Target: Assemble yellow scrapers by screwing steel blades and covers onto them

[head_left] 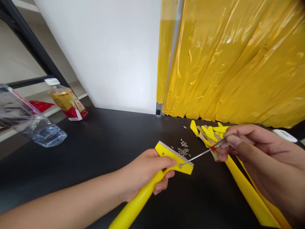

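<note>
Now, left hand (152,167): wrapped around the neck of a yellow scraper (152,187), thumb pressed on its head, above the black table (95,146).
Right hand (259,152): pinching a screwdriver (202,154) by its handle, its tip at a screw (180,166) in the scraper's head.
Loose screws and nuts (183,151): scattered just beyond the scraper, whose head hides some from sight.
Other scrapers (247,187): piled at the right, partly covered by the right hand.
Left side: juice bottle (69,101) and clear bottle (47,130), well apart from both hands.
Far edge: white panel (107,57) beside wrinkled yellow sheeting (226,63).
</note>
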A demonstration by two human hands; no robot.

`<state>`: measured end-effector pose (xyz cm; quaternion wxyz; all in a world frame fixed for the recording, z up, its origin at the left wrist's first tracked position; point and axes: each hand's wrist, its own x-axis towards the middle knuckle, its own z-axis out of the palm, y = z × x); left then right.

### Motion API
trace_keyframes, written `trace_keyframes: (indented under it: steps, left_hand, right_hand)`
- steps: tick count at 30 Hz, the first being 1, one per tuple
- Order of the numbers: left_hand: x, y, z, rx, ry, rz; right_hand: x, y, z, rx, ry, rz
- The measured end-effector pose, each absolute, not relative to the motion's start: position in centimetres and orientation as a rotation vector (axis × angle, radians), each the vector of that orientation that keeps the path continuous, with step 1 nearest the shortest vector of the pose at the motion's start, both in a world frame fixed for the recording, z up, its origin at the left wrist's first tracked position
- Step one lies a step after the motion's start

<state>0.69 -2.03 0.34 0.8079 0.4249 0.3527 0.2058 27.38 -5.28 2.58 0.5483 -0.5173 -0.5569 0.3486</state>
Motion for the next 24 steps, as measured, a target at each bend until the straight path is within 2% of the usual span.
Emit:
trace_keyframes:
  steps: [24]
  left_hand:
    - [0.70, -1.84, 0.56, 0.823, 0.761, 0.452]
  right_hand:
    - [27.55, -5.68, 2.34, -1.225, -1.326, 0.795]
